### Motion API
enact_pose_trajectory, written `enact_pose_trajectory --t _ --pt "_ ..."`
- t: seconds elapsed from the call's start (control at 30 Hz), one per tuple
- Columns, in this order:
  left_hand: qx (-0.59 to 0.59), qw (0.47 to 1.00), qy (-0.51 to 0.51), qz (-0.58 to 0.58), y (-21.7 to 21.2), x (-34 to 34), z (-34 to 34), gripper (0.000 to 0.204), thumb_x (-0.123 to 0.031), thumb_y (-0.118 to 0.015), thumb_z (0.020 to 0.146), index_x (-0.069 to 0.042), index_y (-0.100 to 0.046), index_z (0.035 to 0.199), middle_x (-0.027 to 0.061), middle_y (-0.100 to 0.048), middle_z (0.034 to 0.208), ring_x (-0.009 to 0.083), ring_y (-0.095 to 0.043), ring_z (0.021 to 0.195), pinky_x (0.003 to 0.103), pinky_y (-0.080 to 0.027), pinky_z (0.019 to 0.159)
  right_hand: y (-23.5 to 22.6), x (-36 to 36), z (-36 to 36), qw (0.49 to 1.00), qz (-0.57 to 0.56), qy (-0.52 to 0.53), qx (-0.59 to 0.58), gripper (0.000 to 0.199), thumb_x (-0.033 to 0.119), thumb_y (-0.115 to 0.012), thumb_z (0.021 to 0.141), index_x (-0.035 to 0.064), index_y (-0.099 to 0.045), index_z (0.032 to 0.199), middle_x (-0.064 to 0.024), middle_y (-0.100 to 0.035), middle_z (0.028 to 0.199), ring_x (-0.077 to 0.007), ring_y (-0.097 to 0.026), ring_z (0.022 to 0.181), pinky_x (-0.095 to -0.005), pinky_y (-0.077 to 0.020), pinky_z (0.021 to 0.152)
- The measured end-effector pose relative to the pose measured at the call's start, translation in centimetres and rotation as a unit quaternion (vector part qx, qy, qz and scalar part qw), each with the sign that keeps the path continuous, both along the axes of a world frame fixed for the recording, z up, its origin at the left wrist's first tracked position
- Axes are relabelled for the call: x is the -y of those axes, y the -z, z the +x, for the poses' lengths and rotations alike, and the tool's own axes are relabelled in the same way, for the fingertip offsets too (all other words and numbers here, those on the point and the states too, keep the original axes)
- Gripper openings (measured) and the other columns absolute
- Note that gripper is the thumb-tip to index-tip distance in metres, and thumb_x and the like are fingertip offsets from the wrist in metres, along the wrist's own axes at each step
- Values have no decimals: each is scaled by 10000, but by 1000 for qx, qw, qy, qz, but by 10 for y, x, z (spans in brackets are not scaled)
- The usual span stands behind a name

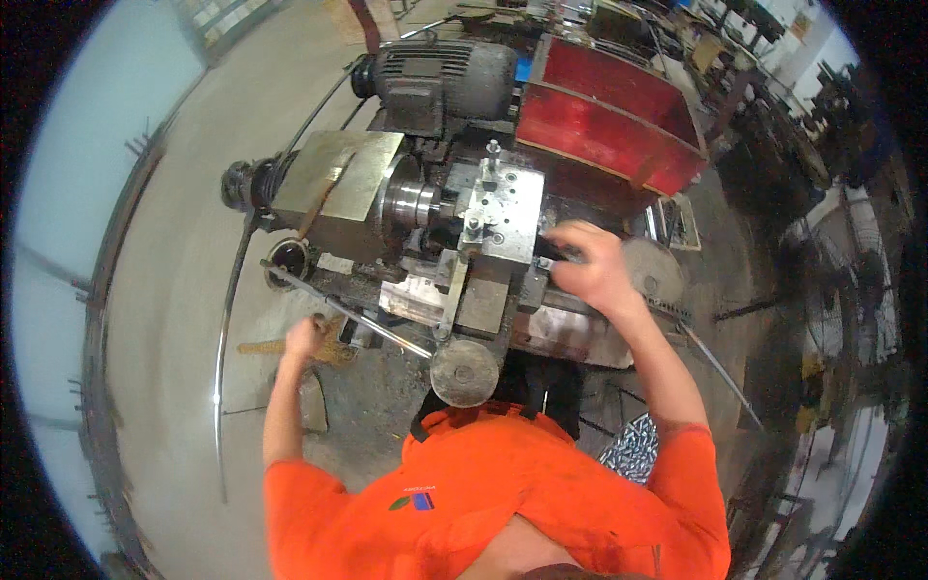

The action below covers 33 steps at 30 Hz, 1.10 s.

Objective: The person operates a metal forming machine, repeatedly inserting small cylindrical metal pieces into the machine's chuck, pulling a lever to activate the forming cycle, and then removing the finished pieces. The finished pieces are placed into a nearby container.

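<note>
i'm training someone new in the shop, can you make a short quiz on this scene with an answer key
1. True or false: in the picture, the red bin is to the right of the motor.
2. Which hand is nearer the drilled block?
3. Multiple choice: which appears closest to the orange shirt?
A. the motor
B. the round disc
C. the red bin

Key:
1. True.
2. The right hand; the left hand is farther off, to the left.
3. B, the disc appears right by the shirt.
</note>
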<state>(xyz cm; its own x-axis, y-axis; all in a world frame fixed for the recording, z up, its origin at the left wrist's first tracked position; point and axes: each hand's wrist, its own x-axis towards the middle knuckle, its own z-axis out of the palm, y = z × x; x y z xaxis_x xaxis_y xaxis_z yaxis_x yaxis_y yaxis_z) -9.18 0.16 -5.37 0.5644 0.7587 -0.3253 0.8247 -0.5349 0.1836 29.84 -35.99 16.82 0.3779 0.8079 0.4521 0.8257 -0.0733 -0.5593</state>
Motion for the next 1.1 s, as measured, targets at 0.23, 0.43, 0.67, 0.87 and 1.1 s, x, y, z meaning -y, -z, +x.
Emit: enact_pose_trajectory --t 0.23,0.43,0.67,0.87,1.1 --pt "191 927 -174 270 -178 4 -76 301 -324 -543 888 -104 -618 1079 154 -659 810 304 -643 735 396 -488 637 16 -153 -17 984 -169 -36 50 254 198 -614 526 49 -699 714 -177 -654 807 -369 -609 789 -416 -499 756" --pt "41 892 -345 291 -92 10 -178 668 -601 -261 912 -108 -694 792 197 -647 804 383 -622 775 465 -471 700 23 -177 -26 971 -222 -42 80 196 185 -613 513 41 -680 627 -211 -635 687 -375 -633 696 -427 -520 677" --pt "94 906 -368 185 -108 -29 -185 664 -578 -294 905 -68 -672 708 200 -643 768 375 -620 789 457 -455 754 29 -184 -24 972 -212 -46 92 210 182 -611 509 31 -672 641 -206 -638 685 -369 -638 673 -415 -527 656" --pt "99 896 -399 171 -115 49 -144 674 -565 -290 906 -27 -678 788 232 -643 811 416 -611 853 483 -451 772 26 -184 -25 970 -211 -63 103 233 178 -615 503 0 -662 647 -228 -636 714 -373 -642 708 -415 -530 680" --pt "88 896 -401 171 -134 116 -83 600 -549 -340 904 -49 -668 960 239 -638 884 409 -606 889 487 -453 791 20 -172 -23 973 -215 -9 86 240 191 -612 530 -7 -663 658 -243 -629 728 -387 -634 716 -414 -525 705"
